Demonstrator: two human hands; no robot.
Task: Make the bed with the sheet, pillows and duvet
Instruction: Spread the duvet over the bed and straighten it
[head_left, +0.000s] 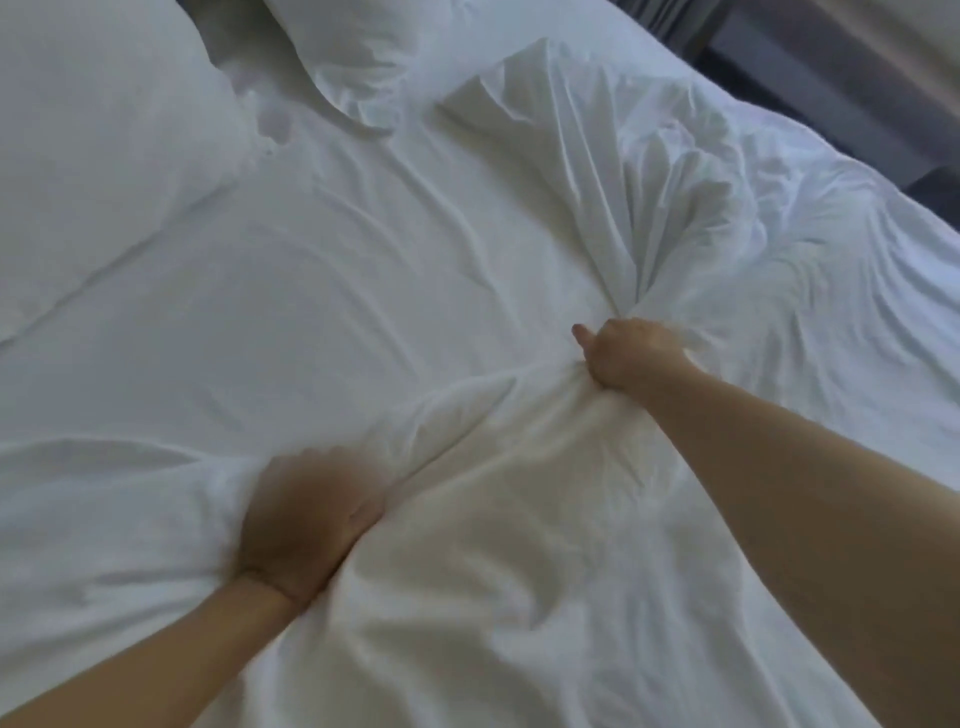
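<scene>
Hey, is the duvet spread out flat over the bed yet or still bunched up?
Still bunched up. The duvet is gathered into folds where the right hand and left hand grip it, and bare sheet shows below the pillows.

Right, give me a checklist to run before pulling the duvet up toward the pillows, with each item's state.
1. Left hand grips the duvet: ok, fabric bunches under it, though the hand is blurred.
2. Right hand grips the duvet: ok, folds gather into its curled fingers.
3. Sheet lies smooth ahead: not ok, shallow wrinkles.
4. Pillows at the head: ok, near pillow and far pillow both there.
5. Duvet spread flat: not ok, crumpled at the far side.
6. Duvet's foot end squared: cannot tell, out of view.
</scene>
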